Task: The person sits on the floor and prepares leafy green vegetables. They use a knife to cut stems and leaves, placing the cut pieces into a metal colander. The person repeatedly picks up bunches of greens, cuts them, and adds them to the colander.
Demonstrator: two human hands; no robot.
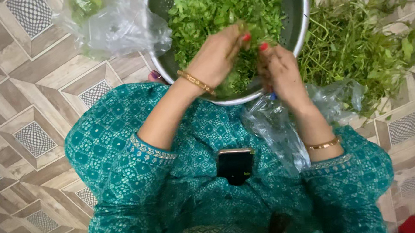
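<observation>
A round steel colander (300, 15) sits on the floor before me, filled with plucked green leaves (212, 11). My left hand (216, 55) reaches over its near rim, fingers pinched on a leafy sprig (249, 30). My right hand (280, 69) is right beside it, fingertips closed on the same sprig from the other side. Both wrists wear gold bangles, and the nails are painted red.
A heap of green stems (353, 45) lies on the floor to the right of the colander. A clear plastic bag (119, 27) lies at the upper left, another (282, 127) on my lap. A dark phone (235, 165) rests on my teal dress. The floor is patterned tile (34, 105).
</observation>
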